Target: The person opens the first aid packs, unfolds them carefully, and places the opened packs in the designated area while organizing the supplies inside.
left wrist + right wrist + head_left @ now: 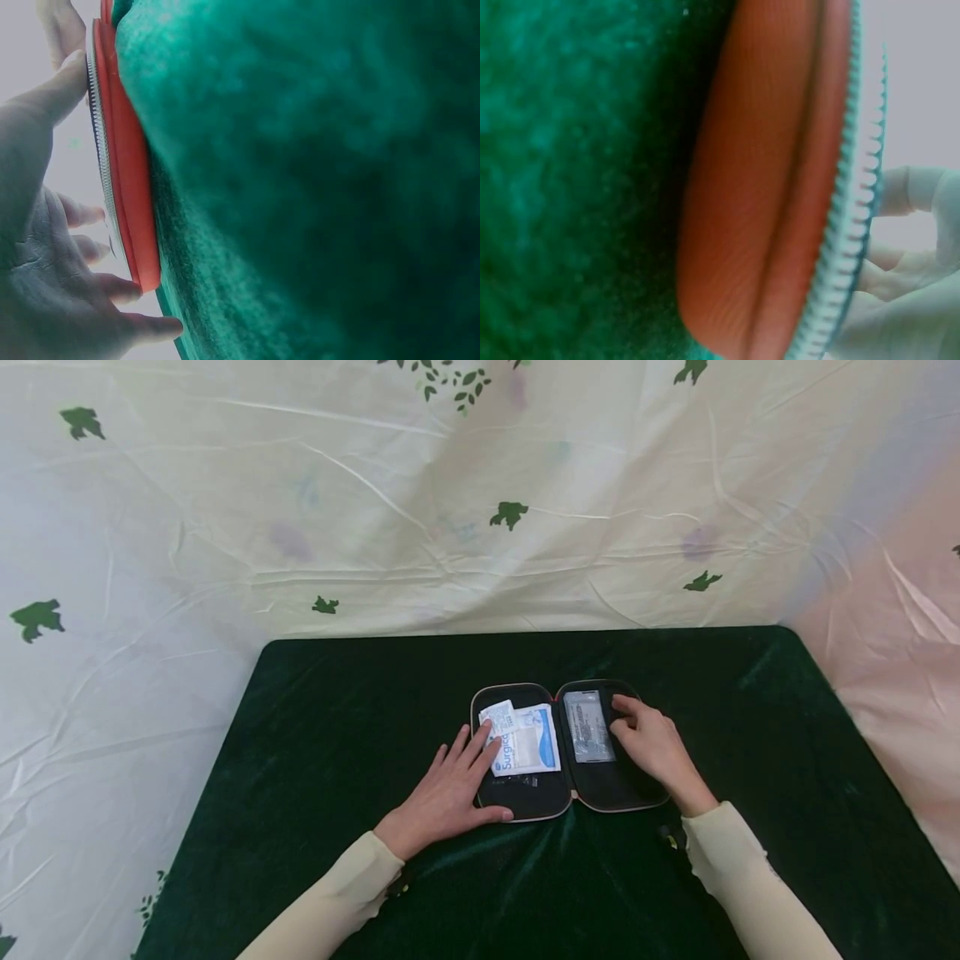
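A zip case (528, 806) with a black inside and red-orange outer shell (131, 172) lies unfolded on green cloth. Its left half holds a white-and-blue packet (528, 743) lettered "Surgic…", with a smaller white packet (497, 717) overlapping it. In the right half is a clear, silvery printed packet (588, 727). My left hand (450, 785) is spread over the left half's outer edge, fingertips at the packets and thumb along the near rim. Bent fingers of my right hand (652, 743) reach inside the right half beside the silvery packet; the case wall hides their tips in the right wrist view, so I cannot tell whether they pinch anything.
Dark green velvet cloth (315, 735) covers the table under the case. Behind and beside it hangs pale, wrinkled fabric (360, 510) with green leaf prints. A zip with pale teeth (847, 217) runs along the rim of the case.
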Demonstrator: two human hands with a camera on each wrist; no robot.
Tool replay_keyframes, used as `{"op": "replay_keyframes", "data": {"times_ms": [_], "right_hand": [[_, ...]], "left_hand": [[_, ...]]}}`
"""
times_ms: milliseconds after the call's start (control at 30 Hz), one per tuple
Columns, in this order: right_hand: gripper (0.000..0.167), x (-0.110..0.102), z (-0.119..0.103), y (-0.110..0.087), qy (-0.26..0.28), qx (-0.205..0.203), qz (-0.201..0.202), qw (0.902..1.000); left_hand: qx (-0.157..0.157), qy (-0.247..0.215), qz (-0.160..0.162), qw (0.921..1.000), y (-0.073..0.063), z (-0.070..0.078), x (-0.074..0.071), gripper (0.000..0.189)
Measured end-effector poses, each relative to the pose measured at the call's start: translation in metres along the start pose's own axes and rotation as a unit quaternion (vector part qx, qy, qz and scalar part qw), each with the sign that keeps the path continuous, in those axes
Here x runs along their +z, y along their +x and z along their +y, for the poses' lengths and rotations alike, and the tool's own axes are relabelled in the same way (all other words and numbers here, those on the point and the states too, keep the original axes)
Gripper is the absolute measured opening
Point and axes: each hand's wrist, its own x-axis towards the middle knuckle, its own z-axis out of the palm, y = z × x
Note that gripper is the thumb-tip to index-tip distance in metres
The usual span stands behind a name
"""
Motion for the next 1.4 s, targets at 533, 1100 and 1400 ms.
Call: {"op": "replay_keyframes", "data": {"times_ms": [533,1100,1400], "right_hand": [[0.055,-0.001,0.005,0.001,0.053,-0.011,0.001,0.9985],[0.046,0.015,-0.013,-0.011,0.047,-0.065,0.056,0.9952],[0.042,0.025,-0.021,-0.01,0.051,-0.077,0.045,0.9947]], "left_hand": [[0.003,0.005,0.005,1.0,0.001,0.0,-0.001,0.106],[0.029,0.004,0.01,0.9995,0.004,0.001,-0.003,0.104],[0.062,0.015,0.005,0.998,0.008,0.003,-0.007,0.098]]}}
